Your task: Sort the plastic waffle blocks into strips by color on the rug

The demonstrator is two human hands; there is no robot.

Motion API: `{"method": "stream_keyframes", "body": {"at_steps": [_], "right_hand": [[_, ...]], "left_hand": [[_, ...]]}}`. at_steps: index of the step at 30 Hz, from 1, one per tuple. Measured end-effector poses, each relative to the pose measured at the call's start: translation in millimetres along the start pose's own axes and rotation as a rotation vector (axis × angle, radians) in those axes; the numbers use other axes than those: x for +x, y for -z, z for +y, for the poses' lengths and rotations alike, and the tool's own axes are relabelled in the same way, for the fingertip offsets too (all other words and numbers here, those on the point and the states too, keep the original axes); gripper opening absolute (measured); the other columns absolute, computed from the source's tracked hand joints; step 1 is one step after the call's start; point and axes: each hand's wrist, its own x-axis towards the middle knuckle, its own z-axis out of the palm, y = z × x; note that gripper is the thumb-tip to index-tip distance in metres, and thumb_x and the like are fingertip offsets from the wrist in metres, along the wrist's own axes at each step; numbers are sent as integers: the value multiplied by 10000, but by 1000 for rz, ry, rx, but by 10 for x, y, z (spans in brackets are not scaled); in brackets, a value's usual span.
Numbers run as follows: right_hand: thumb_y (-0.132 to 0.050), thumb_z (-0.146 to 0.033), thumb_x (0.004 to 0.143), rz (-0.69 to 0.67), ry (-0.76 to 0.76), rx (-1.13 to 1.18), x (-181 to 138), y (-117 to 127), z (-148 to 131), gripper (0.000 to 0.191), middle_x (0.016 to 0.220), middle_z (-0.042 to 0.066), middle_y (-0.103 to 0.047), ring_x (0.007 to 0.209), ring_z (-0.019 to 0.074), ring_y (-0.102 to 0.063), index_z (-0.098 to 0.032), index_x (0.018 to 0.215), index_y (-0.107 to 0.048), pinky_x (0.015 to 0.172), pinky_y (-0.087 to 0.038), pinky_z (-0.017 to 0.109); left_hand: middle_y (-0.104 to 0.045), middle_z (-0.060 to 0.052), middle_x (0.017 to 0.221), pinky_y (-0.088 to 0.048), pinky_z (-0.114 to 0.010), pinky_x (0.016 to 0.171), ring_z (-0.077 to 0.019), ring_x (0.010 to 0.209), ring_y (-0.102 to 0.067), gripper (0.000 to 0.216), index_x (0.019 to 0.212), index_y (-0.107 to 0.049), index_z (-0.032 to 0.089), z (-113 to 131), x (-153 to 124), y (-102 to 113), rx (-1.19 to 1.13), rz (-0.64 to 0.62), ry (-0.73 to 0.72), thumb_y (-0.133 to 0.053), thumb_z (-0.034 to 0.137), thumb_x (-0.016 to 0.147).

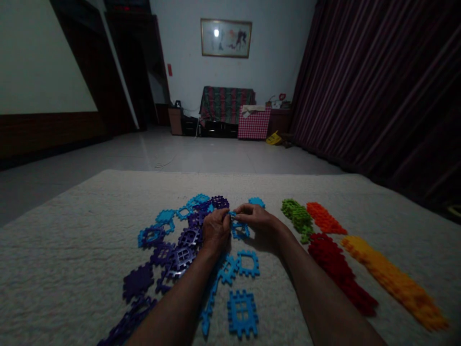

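Note:
My left hand and my right hand meet near the middle, their fingers closed on a small light blue interlocking plastic piece; its full shape is hidden by the fingers. Just below it lies a blue window-frame tile. Closer to me are a blue square frame, a blue cross-barred tile and a blue window tile. Beside and beyond my left hand spreads a loose heap of dark purple tiles with blue ones mixed in. Another blue tile lies behind my right hand.
Rows of stacked tiles lie to the right on the pale quilted cover: green, orange, red and yellow. Beyond its far edge are the tiled floor, a cloth-draped piece of furniture and a dark curtain.

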Motion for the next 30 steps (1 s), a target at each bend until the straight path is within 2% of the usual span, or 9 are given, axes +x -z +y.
{"method": "stream_keyframes", "body": {"at_steps": [2,4,5,7,10,12,18,23,30], "right_hand": [[-821,-408,643,-23,-21,6,16,-3,-3,329,780,26,-674,745,179,-602,-225,883,-689,663,-478,313],[-811,-439,627,36,-20,34,64,13,6,389,776,21,-668,726,185,-605,-229,924,-674,651,-483,323],[-794,-464,625,132,11,48,98,33,17,413,784,20,-663,724,188,-604,-231,941,-666,650,-486,328],[-746,-509,634,446,138,22,167,100,56,443,852,34,-660,774,199,-602,-229,964,-653,680,-496,344],[-690,-476,640,932,318,-211,230,238,163,416,1050,100,-646,943,239,-583,-202,951,-647,808,-499,391],[-624,-407,661,1060,331,-375,237,316,253,374,1096,133,-638,994,258,-571,-186,960,-648,882,-479,422],[-561,-313,657,974,262,-628,256,371,407,392,1070,128,-672,997,275,-587,-184,1015,-655,932,-459,427],[-574,-323,685,903,197,-702,287,357,413,410,1074,127,-691,973,272,-605,-176,1057,-666,919,-456,408],[-589,-362,705,890,164,-746,302,329,405,412,1077,132,-680,998,276,-600,-163,1055,-677,940,-447,415]], "left_hand": [[-762,-63,993,-519,-339,910,-203,950,-698,217,1010,-732,188,12,1,11,-26,14,8,-566,188,871],[-761,-66,999,-529,-334,885,-206,939,-703,233,1041,-714,184,22,2,17,-52,45,37,-543,210,884],[-762,-71,995,-535,-335,871,-209,930,-707,251,1066,-702,179,25,3,17,-57,65,58,-530,213,887],[-763,-81,989,-540,-342,861,-219,923,-712,296,1122,-679,167,23,6,9,-47,95,91,-508,197,883],[-763,-92,1006,-539,-343,881,-223,941,-715,349,1162,-664,161,11,11,-15,-22,99,107,-491,159,860],[-762,-94,1019,-537,-337,893,-218,945,-716,364,1168,-664,163,2,14,-28,-16,97,110,-482,147,853],[-761,-86,1003,-534,-327,882,-212,914,-712,392,1169,-663,168,0,13,-27,4,67,112,-474,128,828],[-750,-86,1047,-520,-332,926,-215,971,-697,393,1145,-674,175,38,9,-3,16,51,96,-478,114,810],[-740,-112,1110,-507,-364,975,-239,1044,-687,397,1150,-677,140,70,14,18,27,11,104,-472,105,812]]}}
